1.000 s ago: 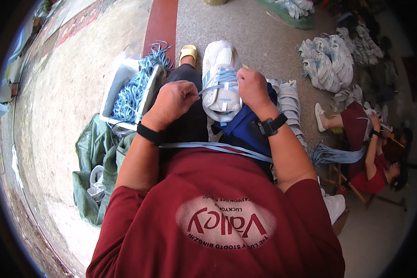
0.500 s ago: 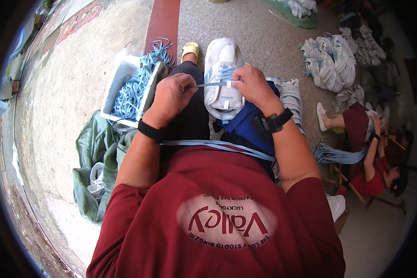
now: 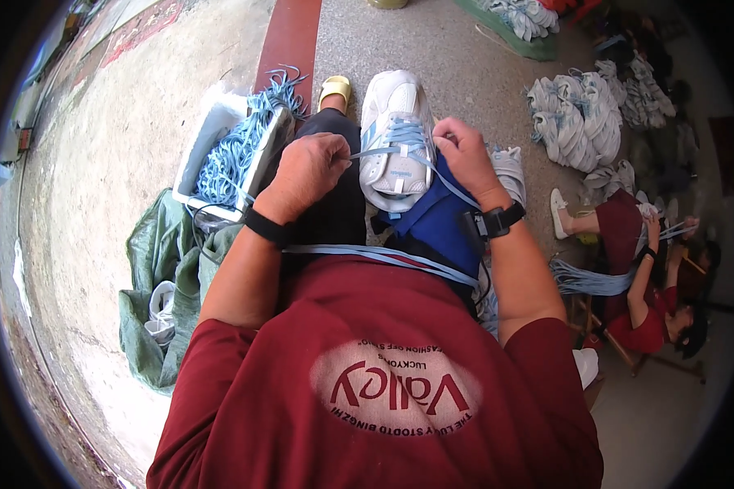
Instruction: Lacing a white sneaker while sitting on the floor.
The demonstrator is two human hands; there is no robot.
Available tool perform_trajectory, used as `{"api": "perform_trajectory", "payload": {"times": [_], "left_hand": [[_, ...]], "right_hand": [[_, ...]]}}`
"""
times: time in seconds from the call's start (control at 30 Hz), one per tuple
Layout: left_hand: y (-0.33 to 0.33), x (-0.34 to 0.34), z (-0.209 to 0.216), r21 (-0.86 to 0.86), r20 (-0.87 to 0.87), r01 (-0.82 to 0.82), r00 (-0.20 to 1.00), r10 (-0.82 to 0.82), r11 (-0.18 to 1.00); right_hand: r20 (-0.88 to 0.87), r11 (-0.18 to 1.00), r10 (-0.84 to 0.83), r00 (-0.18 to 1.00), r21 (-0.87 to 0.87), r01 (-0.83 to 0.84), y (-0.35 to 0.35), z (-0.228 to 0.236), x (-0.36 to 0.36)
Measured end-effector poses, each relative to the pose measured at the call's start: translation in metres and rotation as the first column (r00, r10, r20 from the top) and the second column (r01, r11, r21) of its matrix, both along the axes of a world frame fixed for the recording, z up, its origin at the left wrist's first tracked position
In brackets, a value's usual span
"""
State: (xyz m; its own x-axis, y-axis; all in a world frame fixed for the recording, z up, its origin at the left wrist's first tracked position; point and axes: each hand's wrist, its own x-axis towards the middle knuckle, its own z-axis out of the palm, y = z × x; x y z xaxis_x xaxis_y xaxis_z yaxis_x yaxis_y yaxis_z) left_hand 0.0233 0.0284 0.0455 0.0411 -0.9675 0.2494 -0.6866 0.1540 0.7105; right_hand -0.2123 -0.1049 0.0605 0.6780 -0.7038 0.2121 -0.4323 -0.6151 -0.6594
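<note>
A white sneaker (image 3: 395,94) with pale blue trim rests on my lap, its toe pointing away from me. Light blue shoelace (image 3: 404,130) crosses its upper part. Left of the shoe, my left hand (image 3: 314,165) is closed in a pinch on one stretch of this lace, drawn out sideways from the tongue. My right hand (image 3: 463,155) is just right of the shoe, thumb and fingers pressed together; what sits between them is hidden. Another length of lace runs from the shoe down below that hand onto the blue cloth (image 3: 440,216). More blue laces (image 3: 383,254) lie across my waist.
On the left stands a white foam box (image 3: 189,175) heaped with blue laces (image 3: 224,167). A green sack (image 3: 151,269) beside it holds white shoe parts (image 3: 161,314). Bundled white shoe uppers (image 3: 577,118) lie at right. Another person (image 3: 648,306) sits there, handling laces.
My right hand has moved right and slightly down, away from the shoe's tongue. The lace once taut between both hands now hangs slack on the right. My left hand keeps its pinch.
</note>
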Motion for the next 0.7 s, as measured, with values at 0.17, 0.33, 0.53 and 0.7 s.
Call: {"api": "perform_trajectory", "payload": {"times": [0.17,0.33,0.53,0.7], "left_hand": [[-0.002,0.001,-0.005,0.033,-0.01,0.014,1.0,-0.013,0.999],[-0.003,0.001,-0.004,0.058,-0.012,0.024,1.0,-0.023,0.998],[-0.004,0.0,-0.005,0.102,-0.013,0.014,1.0,-0.013,0.995],[-0.004,0.003,-0.009,0.108,-0.086,0.007,0.996,0.002,0.994]], "right_hand": [[0.107,0.933,-0.062,0.992,0.359,0.02,0.003,0.004,0.001],[-0.103,0.932,0.078,0.992,0.36,-0.036,0.006,0.011,0.012],[-0.303,0.949,0.243,0.921,0.273,-0.16,-0.018,0.006,0.019],[0.309,0.563,-0.075,0.948,0.798,-0.216,-0.015,-0.013,-0.006]]}}
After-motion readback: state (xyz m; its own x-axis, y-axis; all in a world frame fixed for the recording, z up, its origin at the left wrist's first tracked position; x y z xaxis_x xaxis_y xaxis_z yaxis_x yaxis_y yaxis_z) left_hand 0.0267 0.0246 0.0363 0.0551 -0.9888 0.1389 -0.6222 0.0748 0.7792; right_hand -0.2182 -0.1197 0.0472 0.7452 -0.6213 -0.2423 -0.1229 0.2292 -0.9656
